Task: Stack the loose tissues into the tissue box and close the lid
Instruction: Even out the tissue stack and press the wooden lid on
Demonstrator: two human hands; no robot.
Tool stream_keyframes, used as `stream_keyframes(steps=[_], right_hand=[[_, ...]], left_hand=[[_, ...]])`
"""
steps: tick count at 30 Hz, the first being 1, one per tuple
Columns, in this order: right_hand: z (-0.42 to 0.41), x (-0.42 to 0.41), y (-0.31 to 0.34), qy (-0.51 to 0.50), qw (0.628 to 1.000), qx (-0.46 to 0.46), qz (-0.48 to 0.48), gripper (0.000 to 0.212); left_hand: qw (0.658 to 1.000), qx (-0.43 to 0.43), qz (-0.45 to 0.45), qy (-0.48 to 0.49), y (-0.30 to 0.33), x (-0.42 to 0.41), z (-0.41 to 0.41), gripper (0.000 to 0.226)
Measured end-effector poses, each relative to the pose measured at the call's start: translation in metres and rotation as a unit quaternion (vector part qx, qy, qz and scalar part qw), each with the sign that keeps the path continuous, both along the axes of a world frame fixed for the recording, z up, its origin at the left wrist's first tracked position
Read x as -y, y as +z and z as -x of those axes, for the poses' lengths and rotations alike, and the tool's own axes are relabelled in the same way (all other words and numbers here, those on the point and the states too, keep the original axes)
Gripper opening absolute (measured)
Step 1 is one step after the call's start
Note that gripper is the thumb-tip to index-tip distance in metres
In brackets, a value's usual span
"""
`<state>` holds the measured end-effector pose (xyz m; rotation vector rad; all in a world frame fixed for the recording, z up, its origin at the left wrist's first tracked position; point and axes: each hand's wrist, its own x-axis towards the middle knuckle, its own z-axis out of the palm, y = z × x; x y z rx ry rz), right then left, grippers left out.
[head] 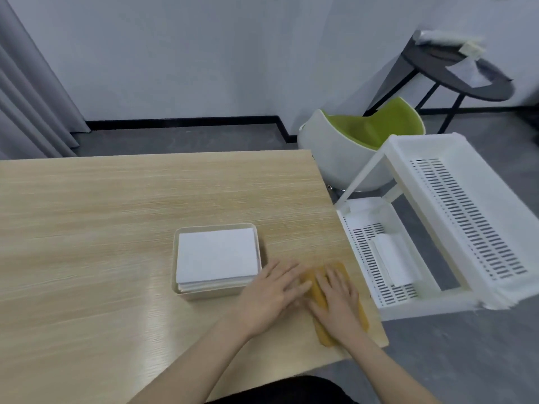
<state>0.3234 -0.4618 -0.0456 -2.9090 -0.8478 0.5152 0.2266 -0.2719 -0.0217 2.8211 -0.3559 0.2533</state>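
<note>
At lower right of centre, both hands, left (pixel 269 298) and right (pixel 338 301), lie flat with fingers spread on the lid (pixel 361 313); box (pixel 186 293) of tissues (pixel 217 255) sits just left.

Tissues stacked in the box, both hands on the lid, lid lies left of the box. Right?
Not quite. In the head view the lid lies right of the tissue box, not left. The tissues are stacked inside, and left hand and right hand rest on the lid.

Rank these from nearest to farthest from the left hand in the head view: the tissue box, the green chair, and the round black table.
1. Tissue box, just left of the left hand.
2. Green chair, beyond the table's far right corner.
3. Round black table, farthest, upper right.
</note>
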Motion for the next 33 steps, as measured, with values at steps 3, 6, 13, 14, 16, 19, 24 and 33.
stream_keyframes(steps=[3,6,13,14,16,19,24,33], right_hand=[[-0.002,0.023,-0.007,-0.090,0.995,-0.042,0.030,0.074],[-0.001,0.042,-0.016,-0.136,0.989,-0.050,0.027,0.072],[-0.009,0.057,-0.030,-0.150,0.988,0.021,-0.021,0.060],[-0.011,0.059,-0.031,-0.149,0.988,0.021,-0.033,0.060],[-0.015,0.061,-0.032,-0.148,0.987,0.010,-0.065,0.057],[-0.020,0.061,-0.026,-0.147,0.981,-0.023,-0.123,0.057],[-0.030,0.063,-0.002,-0.113,0.972,-0.044,-0.204,0.053],[-0.068,0.033,0.088,0.076,0.964,-0.029,-0.252,0.056]], left_hand=[[0.992,-0.129,0.001,0.019,-0.010,0.032,-0.007,0.045],[0.964,-0.264,-0.020,0.020,-0.023,0.048,-0.008,0.056],[0.952,-0.304,-0.036,0.019,-0.029,0.061,-0.012,0.060],[0.953,-0.301,-0.040,0.020,-0.028,0.062,-0.013,0.060],[0.960,-0.276,-0.049,0.017,-0.030,0.062,-0.014,0.061],[0.979,-0.187,-0.078,-0.036,-0.034,0.063,-0.019,0.062],[0.979,-0.080,-0.141,-0.124,-0.025,0.063,-0.036,0.046],[0.987,0.094,-0.086,-0.103,0.027,0.032,-0.037,0.054]])
